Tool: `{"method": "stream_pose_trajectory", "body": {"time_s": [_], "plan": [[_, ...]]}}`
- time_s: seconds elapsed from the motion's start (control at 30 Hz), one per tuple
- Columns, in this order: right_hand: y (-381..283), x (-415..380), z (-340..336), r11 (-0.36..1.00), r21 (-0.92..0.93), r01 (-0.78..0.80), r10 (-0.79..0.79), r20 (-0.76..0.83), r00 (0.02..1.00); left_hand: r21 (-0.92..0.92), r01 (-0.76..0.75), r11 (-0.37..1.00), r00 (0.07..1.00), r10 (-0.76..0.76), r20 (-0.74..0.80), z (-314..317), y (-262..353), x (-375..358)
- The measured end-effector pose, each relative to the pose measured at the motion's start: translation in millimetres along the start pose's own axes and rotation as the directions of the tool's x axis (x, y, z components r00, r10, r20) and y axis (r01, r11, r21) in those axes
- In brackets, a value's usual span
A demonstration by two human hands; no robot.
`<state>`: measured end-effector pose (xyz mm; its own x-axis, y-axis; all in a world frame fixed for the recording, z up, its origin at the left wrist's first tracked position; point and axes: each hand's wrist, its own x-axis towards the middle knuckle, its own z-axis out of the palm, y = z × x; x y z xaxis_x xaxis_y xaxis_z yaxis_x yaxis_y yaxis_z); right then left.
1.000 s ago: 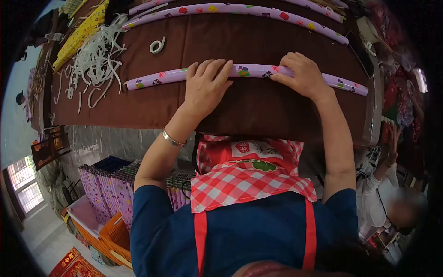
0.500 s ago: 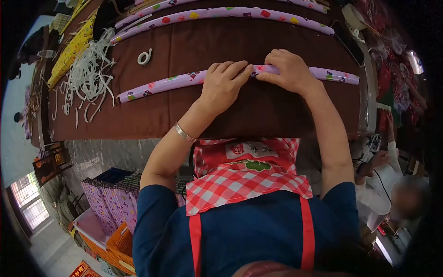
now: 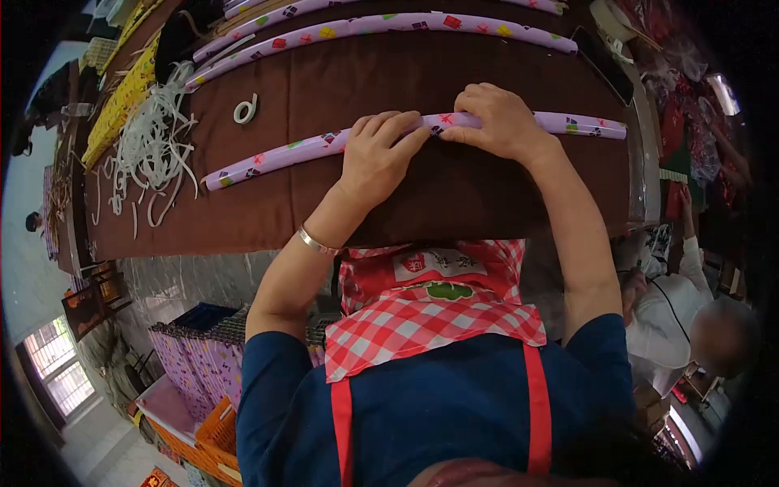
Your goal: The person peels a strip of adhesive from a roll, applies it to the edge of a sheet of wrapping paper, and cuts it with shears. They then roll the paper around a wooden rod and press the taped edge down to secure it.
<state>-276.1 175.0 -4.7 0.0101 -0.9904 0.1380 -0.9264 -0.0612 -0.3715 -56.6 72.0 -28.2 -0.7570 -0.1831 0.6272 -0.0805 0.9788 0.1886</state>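
Observation:
A long lilac patterned roll lies across the brown cloth in front of me. My left hand has its fingers curled over the roll, left of its middle. Just to the right, my right hand grips the same roll, its thumb along the near side. A short stretch of the roll shows between the two hands. Both ends of the roll stick out past my hands.
More lilac rolls lie at the far side of the table. White strips are heaped at left, beside yellow patterned material and a small white tape coil. A black phone lies at right. Another person is at lower right.
My left hand has shifted slightly left along the roll, so the gap between my hands is a little wider. The whole view has shifted slightly.

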Motion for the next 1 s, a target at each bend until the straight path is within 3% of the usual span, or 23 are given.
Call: {"method": "stream_pose_trajectory", "body": {"time_s": [0.13, 0.2, 0.4, 0.6, 0.77, 0.83, 1.0], "plan": [[1, 0, 1, 1.0, 0.002, 0.004, -0.004, -0.01, 1.0, -0.021, -0.006, 1.0, 1.0, 0.006, -0.007, 1, 2, 1], [-2, 1, -1, 1.0, 0.0, -0.004, 0.004, 0.001, 1.0, 0.0, 0.113, 0.994, 0.992, -0.113, 0.051, 1, 7, 5], [-1, 0, 0, 1.0, -0.013, 0.018, -0.018, -0.009, 1.0, 0.023, 0.028, 0.999, 1.0, -0.029, 0.008, 2, 2, -1], [-12, -13, -6, 0.992, -0.091, 0.09, -0.096, -0.066, 0.993, -0.047, 0.096, 0.994, 0.993, -0.092, 0.075, -15, -3, -9], [-2, -34, -4, 0.98, -0.185, 0.079, -0.105, -0.137, 0.985, 0.086, 0.208, 0.974, 0.968, -0.218, 0.128, -41, -11, -27], [-1, -34, 2, 0.993, -0.097, 0.074, -0.091, -0.185, 0.979, 0.205, 0.2, 0.958, 0.93, -0.251, 0.269, -46, -8, -27], [1, -33, 2, 0.994, -0.074, 0.078, -0.09, -0.174, 0.981, 0.233, 0.116, 0.966, 0.954, -0.173, 0.245, -22, 12, -19]]}}
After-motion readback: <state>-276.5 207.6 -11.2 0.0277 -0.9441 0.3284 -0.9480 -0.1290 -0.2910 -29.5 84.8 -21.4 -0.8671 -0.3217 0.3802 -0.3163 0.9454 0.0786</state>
